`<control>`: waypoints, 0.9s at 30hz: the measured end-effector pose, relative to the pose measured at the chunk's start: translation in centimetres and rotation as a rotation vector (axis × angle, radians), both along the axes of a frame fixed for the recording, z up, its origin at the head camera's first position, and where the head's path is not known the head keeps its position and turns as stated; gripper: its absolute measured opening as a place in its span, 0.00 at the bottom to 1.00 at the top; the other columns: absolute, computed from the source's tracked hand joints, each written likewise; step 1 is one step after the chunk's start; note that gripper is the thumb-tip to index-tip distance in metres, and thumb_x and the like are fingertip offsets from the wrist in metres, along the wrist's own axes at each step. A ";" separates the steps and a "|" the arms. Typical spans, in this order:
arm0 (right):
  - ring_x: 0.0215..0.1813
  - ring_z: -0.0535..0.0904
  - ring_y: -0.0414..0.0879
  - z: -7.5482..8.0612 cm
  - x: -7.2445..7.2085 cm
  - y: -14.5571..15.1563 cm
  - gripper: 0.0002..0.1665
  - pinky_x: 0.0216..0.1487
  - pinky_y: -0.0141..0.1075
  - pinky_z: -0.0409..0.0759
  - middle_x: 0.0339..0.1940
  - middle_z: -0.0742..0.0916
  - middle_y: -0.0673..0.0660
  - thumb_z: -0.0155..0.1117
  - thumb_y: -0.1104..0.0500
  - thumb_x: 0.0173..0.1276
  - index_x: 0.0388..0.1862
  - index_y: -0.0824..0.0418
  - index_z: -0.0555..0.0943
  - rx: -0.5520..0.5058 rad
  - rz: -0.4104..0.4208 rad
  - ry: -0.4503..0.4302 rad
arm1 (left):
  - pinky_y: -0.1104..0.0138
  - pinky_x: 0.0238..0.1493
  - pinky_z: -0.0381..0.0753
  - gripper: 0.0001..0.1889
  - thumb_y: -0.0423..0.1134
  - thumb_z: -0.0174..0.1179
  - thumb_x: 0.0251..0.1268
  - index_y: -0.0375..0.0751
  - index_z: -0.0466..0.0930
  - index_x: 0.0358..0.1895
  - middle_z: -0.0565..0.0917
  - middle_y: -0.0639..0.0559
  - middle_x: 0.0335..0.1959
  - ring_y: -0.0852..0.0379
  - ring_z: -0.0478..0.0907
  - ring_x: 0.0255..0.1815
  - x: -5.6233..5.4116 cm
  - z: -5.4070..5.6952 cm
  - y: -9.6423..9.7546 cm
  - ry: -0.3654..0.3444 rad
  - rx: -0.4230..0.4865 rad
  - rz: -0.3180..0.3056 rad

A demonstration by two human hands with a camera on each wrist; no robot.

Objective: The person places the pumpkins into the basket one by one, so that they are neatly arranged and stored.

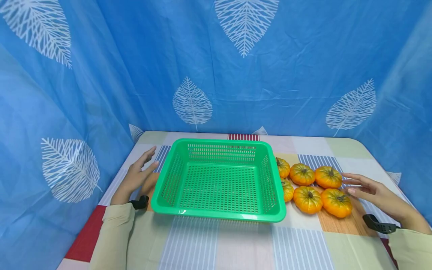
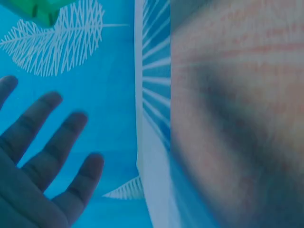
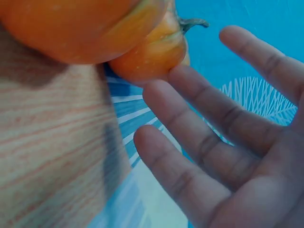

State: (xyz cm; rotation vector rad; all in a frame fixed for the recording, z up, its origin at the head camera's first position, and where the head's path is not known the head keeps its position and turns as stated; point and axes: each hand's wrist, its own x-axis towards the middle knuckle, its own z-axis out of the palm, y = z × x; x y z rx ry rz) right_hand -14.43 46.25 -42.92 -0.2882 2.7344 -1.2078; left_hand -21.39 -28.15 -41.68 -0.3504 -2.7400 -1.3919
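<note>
A green plastic basket [image 1: 219, 216] with slotted walls sits mid-table, nothing inside it. Along its right side several small orange pumpkins [image 1: 308, 199] stand in two rows; the basket's rim partly hides the leftmost ones. My left hand [image 1: 136, 175] hovers left of the basket, fingers spread and apart from it; the left wrist view shows its fingers [image 2: 57, 152] holding nothing. To the right, my right hand [image 1: 374, 193] reaches toward the rightmost pumpkins with extended fingers. In the right wrist view its fingertips lie close to a pumpkin [image 3: 154, 52]; whether they touch, I cannot tell.
A patchwork-print cloth [image 1: 243, 243] covers the table. Blue curtains with white leaf prints [image 1: 270, 82] hang behind the table and at both sides. Black bands [image 1: 379, 225] are worn on both wrists.
</note>
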 end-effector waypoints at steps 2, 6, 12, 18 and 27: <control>0.52 0.80 0.22 -0.2 0.1 0.2 0.30 0.45 0.26 0.81 0.59 0.80 0.26 0.56 0.61 0.87 0.84 0.56 0.69 0.004 0.002 -0.033 | 0.32 0.80 0.57 0.35 0.42 0.51 0.89 0.38 0.51 0.89 0.58 0.24 0.83 0.23 0.55 0.83 -0.1 -0.1 0.3 -0.004 0.057 -0.040; 0.54 0.77 0.19 -0.7 0.2 0.5 0.29 0.47 0.32 0.85 0.59 0.83 0.31 0.55 0.61 0.87 0.81 0.41 0.71 -0.012 0.026 -0.087 | 0.35 0.81 0.57 0.33 0.38 0.47 0.91 0.33 0.48 0.88 0.56 0.22 0.83 0.22 0.52 0.84 -0.1 -0.7 0.8 -0.031 0.184 -0.115; 0.55 0.78 0.24 -1.5 0.4 0.6 0.34 0.47 0.29 0.83 0.57 0.78 0.22 0.55 0.64 0.86 0.76 0.26 0.70 -0.109 0.091 -0.163 | 0.57 0.79 0.70 0.33 0.36 0.45 0.90 0.32 0.46 0.88 0.55 0.23 0.84 0.22 0.52 0.83 0.0 -1.2 1.2 -0.048 0.320 -0.215; 0.59 0.75 0.20 -2.2 0.2 0.7 0.37 0.49 0.27 0.81 0.62 0.76 0.20 0.56 0.69 0.83 0.76 0.30 0.73 -0.188 0.146 -0.168 | 0.75 0.71 0.71 0.36 0.32 0.48 0.86 0.34 0.45 0.89 0.50 0.22 0.85 0.18 0.47 0.83 0.1 -1.4 1.0 -0.070 0.379 -0.323; 0.63 0.70 0.19 -2.7 0.1 0.7 0.46 0.51 0.29 0.81 0.67 0.73 0.20 0.61 0.72 0.76 0.81 0.30 0.70 -0.243 0.224 -0.193 | 0.68 0.68 0.78 0.42 0.33 0.59 0.79 0.39 0.48 0.89 0.47 0.21 0.85 0.56 0.69 0.78 -0.4 -1.4 0.9 -0.162 0.467 -0.405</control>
